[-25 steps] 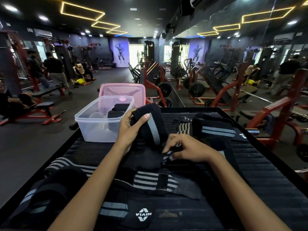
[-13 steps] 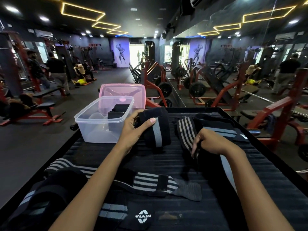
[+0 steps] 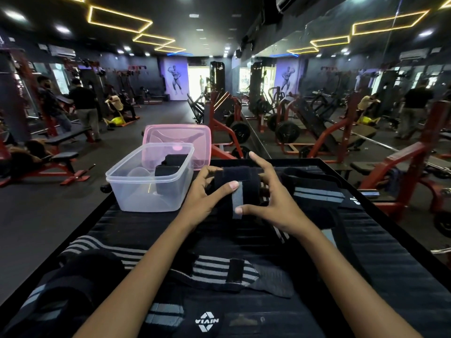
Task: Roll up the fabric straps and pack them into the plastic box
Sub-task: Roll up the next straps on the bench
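Fingers: we see both hands clamped on one rolled strap [image 3: 240,185], held just above the table. Our left hand [image 3: 205,193] curls round its left end, thumb laid across the front beside a grey stripe, fingertips [image 3: 210,170] hooked over the top.
Right hand: our right hand [image 3: 273,198] cups the right end, thumb pressing the lower tip of the grey stripe, index finger lifted straight and free of the fabric, other fingers spread round the back.
Box: we find a clear plastic box [image 3: 136,189] just left of the left fingers, near but apart from them, standing upright at the table's far left corner. Inside it sit dark rolled straps in the box [image 3: 168,168], toward the far right of its floor; how many we cannot tell.
Lid: a pink lid [image 3: 202,140] leans upright behind the box, beyond the fingertips.
Loose straps: a striped strap [image 3: 210,269] lies flat below our wrists, between the forearms. Another strap with grey bands [image 3: 317,193] lies just right of the right fingers. More bundled fabric [image 3: 73,284] lies at the near left, and a logo tab [image 3: 207,322] shows at the near edge.
Surface: we work on a black ribbed table [image 3: 402,276] with a raised dark rim.
Room: a dim gym spreads beyond, with red weight machines [image 3: 227,123], a mirror wall [image 3: 366,81] to the right, yellow ceiling light outlines, and people [image 3: 83,106] standing far left.
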{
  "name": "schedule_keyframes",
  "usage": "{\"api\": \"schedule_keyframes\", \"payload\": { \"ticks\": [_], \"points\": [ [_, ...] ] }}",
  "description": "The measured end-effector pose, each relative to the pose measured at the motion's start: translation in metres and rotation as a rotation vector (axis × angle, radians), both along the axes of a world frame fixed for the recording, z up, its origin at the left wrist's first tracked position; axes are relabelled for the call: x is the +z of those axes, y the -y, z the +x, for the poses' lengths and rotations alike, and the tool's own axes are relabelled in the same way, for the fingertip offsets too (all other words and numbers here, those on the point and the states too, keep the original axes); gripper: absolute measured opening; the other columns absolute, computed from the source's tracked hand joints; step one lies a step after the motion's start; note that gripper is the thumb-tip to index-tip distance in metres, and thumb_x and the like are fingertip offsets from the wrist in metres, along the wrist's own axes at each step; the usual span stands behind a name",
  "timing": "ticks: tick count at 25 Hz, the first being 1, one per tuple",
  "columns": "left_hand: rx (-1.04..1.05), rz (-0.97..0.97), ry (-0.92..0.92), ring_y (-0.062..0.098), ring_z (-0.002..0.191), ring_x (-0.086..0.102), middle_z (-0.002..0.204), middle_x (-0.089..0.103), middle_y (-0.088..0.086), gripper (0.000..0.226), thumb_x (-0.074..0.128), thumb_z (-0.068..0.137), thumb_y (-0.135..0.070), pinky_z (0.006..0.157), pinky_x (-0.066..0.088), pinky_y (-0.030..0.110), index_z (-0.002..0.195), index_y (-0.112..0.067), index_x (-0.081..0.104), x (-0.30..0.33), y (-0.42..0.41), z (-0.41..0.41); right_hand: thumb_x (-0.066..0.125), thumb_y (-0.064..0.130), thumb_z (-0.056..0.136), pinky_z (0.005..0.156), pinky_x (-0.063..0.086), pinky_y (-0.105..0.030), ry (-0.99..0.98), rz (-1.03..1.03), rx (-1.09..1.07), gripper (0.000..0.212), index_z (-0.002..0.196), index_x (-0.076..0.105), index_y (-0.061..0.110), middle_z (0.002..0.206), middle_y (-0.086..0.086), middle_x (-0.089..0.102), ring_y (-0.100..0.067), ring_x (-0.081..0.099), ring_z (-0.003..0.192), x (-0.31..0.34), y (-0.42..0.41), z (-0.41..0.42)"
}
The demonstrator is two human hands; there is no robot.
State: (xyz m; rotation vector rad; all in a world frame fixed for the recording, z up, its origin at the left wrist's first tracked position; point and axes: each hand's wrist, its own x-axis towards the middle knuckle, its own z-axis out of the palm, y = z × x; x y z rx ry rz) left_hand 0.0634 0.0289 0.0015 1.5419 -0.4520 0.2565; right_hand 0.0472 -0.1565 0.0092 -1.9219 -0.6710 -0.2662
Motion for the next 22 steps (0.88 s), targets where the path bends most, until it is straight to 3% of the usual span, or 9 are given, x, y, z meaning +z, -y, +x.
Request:
{"api": "schedule_keyframes", "payload": {
  "ticks": [3,5,8,10,12,14,16,19,22],
  "points": [
    [0.021,0.041,0.037,-0.003,0.088,0.064,0.088,0.07,-0.018,0.015,0.067,0.085,-0.03,0.078,0.049,0.016,0.098,-0.026,0.06,0.0003,0.0026,-0.0002,0.083,0.01,0.071,0.104,0.044,-0.03,0.052,0.082,-0.017,0.073,0.133,0.048,0.023,0.133,0.011,0.055,-0.005,0.053,0.123,-0.0038,-0.0041,0.0011],
    [0.03,0.044,0.07,-0.004,0.09,0.062,0.091,0.069,-0.018,0.023,0.067,0.082,-0.04,0.079,0.047,0.014,0.099,-0.025,0.063,0.0007,0.0026,-0.0017,0.084,0.009,0.07,0.098,0.05,-0.035,0.026,0.153,-0.023,0.059,0.121,0.056,0.016,0.119,0.002,0.064,-0.014,0.061,0.111,-0.0026,-0.0051,0.0001],
    [-0.06,0.046,0.176,0.003,0.111,0.058,0.118,0.062,-0.01,0.041,0.07,0.08,-0.03,0.091,0.046,0.018,0.118,-0.024,0.057,0.0008,-0.0011,-0.0009,0.079,0.01,0.073,0.092,0.054,-0.037,-0.134,0.365,0.021,0.045,0.113,0.061,0.003,0.108,-0.013,0.07,-0.026,0.068,0.102,0.0002,-0.0074,-0.0018],
    [-0.151,0.05,0.199,0.012,0.118,0.057,0.127,0.058,0.002,0.049,0.073,0.079,-0.013,0.096,0.046,0.024,0.124,-0.02,0.054,0.0003,-0.0031,0.0002,0.075,0.018,0.074,0.093,0.054,-0.043,-0.249,0.48,0.024,0.043,0.112,0.064,0.002,0.106,-0.019,0.071,-0.028,0.069,0.1,0.0004,-0.0059,-0.0015],
    [-0.148,0.042,0.184,0.014,0.115,0.06,0.12,0.063,0.0,0.049,0.075,0.076,-0.008,0.095,0.048,0.028,0.121,-0.017,0.056,0.0002,-0.004,0.0028,0.075,0.015,0.075,0.096,0.052,-0.047,-0.288,0.486,0.034,0.044,0.115,0.063,0.002,0.107,-0.02,0.07,-0.03,0.068,0.102,-0.0009,-0.0055,-0.0002],
    [-0.094,-0.031,0.148,0.011,0.108,0.062,0.112,0.067,-0.005,0.044,0.076,0.074,-0.015,0.092,0.049,0.028,0.115,-0.016,0.06,-0.0004,-0.004,0.0029,0.076,-0.002,0.072,0.096,0.052,-0.045,-0.281,0.453,0.04,0.055,0.123,0.055,0.003,0.108,-0.015,0.07,-0.025,0.068,0.102,-0.0037,-0.0059,0.0018],
    [-0.055,-0.116,0.083,0.015,0.104,0.063,0.108,0.069,0.002,0.043,0.077,0.072,-0.026,0.091,0.051,0.034,0.111,-0.015,0.063,-0.0012,-0.0038,0.0041,0.075,-0.013,0.068,0.095,0.053,-0.041,-0.247,0.403,0.049,0.069,0.129,0.048,0.006,0.112,-0.012,0.068,-0.022,0.066,0.103,-0.0052,-0.0056,0.0041],
    [-0.046,-0.192,-0.025,0.025,0.102,0.066,0.109,0.07,0.012,0.044,0.075,0.071,-0.036,0.092,0.052,0.041,0.108,-0.015,0.066,-0.0025,-0.0012,0.0044,0.074,-0.015,0.068,0.095,0.053,-0.039,-0.187,0.389,0.042,0.068,0.128,0.049,0.006,0.114,-0.014,0.067,-0.024,0.066,0.107,-0.0065,-0.0036,0.007],
    [-0.08,-0.207,-0.091,0.022,0.098,0.069,0.105,0.073,0.008,0.042,0.07,0.075,-0.04,0.082,0.054,0.032,0.109,-0.017,0.067,-0.001,0.0018,0.0036,0.078,-0.007,0.069,0.091,0.052,-0.038,-0.115,0.401,-0.019,0.059,0.121,0.054,0.007,0.112,-0.019,0.066,-0.031,0.064,0.107,-0.0061,-0.0045,0.0078]
  ]
}}
